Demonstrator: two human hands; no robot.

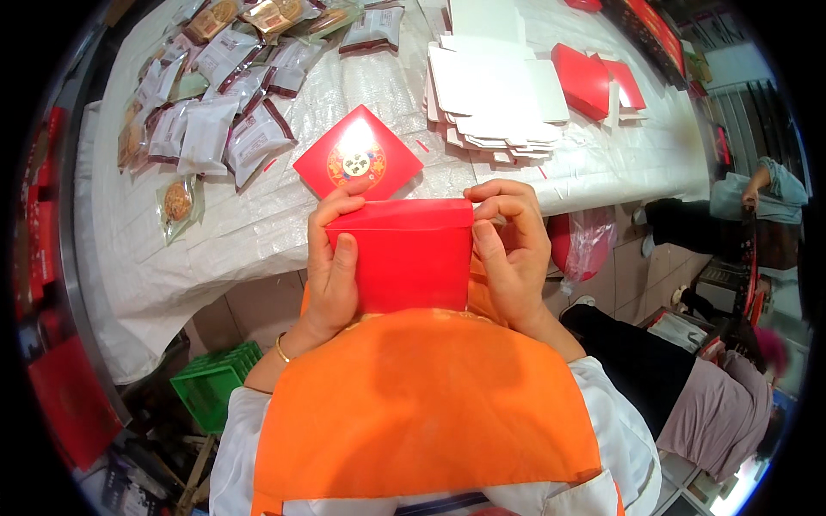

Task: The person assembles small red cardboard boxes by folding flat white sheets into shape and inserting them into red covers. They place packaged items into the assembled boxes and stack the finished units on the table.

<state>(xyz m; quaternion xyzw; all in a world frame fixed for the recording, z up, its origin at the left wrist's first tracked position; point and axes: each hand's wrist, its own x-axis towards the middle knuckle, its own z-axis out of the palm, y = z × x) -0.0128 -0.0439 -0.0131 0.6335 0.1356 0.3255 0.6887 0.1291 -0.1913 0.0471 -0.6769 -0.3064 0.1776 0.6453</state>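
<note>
Red carton (409, 271) between hands (331, 279); patterned box (344, 142) beyond, wrapped snacks (208, 138) left.

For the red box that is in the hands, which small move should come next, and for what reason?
Probably the right hand should press the upper right corner of the red box neatly: this hand is at that corner, a thin line crosses the front just below the top edge, and the left hand holds the opposite side.
</note>
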